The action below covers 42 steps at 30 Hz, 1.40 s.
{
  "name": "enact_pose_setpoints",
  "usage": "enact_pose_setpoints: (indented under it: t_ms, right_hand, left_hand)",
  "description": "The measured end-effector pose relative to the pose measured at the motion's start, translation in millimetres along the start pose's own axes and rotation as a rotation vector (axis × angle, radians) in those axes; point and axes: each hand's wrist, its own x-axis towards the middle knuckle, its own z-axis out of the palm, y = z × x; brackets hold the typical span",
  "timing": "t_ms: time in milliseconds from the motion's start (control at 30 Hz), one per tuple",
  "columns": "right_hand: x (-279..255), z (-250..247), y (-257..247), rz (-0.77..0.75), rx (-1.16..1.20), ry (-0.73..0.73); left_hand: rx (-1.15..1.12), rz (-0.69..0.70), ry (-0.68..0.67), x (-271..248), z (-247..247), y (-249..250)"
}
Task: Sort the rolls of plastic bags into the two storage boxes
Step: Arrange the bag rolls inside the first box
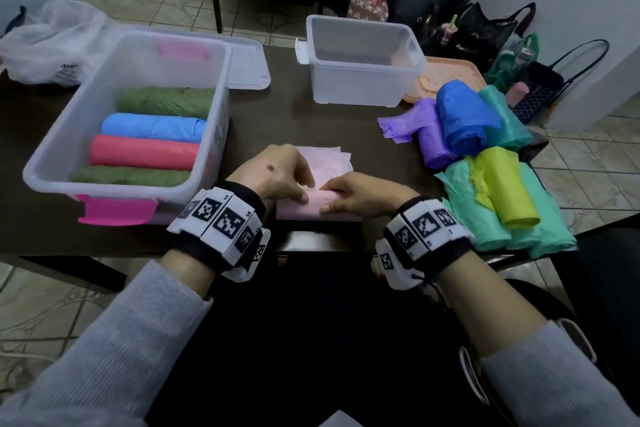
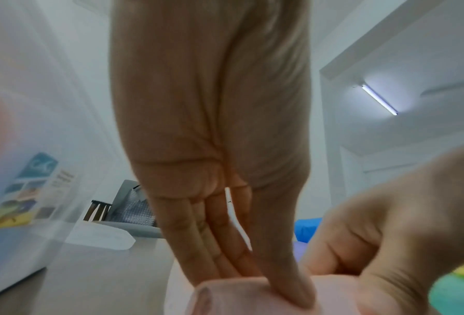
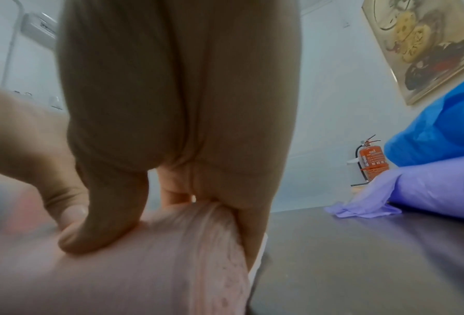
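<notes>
Holding one pink roll (image 1: 311, 214)

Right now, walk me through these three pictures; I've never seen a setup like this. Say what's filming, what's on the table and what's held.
No machine here: a person's two bare hands, with marker-patterned bands on the wrists. The wide picture comes from a head-worn camera looking down; the other two come from wrist cameras looking along each hand. On the dark table, the large storage box holds four rolls: green, blue, red, green. The small storage box holds none. A pile of unsorted rolls, purple, blue, teal and yellow, lies on the right. The left hand and right hand both hold a pink roll of bags, its loose end spread beyond the fingers.
</notes>
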Motion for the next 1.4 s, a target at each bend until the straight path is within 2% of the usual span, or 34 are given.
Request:
enact_pose_setpoints:
  t_ms: [67, 133, 267, 367, 500, 600, 733, 867, 933, 1067, 1200, 1400]
  right_hand:
    - [4, -2, 0, 0.034, 0.012, -0.036]
    - [8, -1, 3, 0.049, 0.004, -0.005]
    - [4, 14, -4, 0.059, -0.045, 0.283]
    - [-3, 36, -15, 0.000, -0.234, 0.464]
    - [-5, 63, -24, 0.047, -0.432, 0.481]
    - [-1, 64, -24, 0.070, -0.479, 0.574]
    - [5, 41, -20, 0.044, -0.448, 0.404]
    - [15, 15, -18, 0.089, -0.285, 0.221]
    - [19, 7, -13, 0.102, -0.148, 0.179]
    - [23, -1, -6, 0.074, -0.053, 0.190]
    - [18, 9, -3, 0.017, -0.176, 0.247]
    - [14, 11, 0, -0.023, -0.168, 0.284]
  left_hand:
    - [-0.001, 0.011, 0.015, -1, 2, 0]
    - [-0.007, 0.012, 0.008, 2, 2, 0]
    - [-0.006, 0.005, -0.017, 8, 3, -1]
    - [0.008, -0.001, -0.024, 13, 3, -3]
    - [-0.033, -0.017, -0.032, 16, 4, -6]
    - [-0.061, -0.008, 0.037, 16, 4, -5]
    - [-0.030, 0.027, 0.169, 11, 5, -1]
    - [-0.008, -0.007, 0.111, 6, 5, -1]
    - [0.038, -0.018, 0.105, 7, 6, -3]
    - [0.040, -0.021, 0.096, 14, 6, -7]
    - [0.007, -0.027, 0.038, 20, 1, -9]
    - [0.036, -0.019, -0.069, 15, -3, -6]
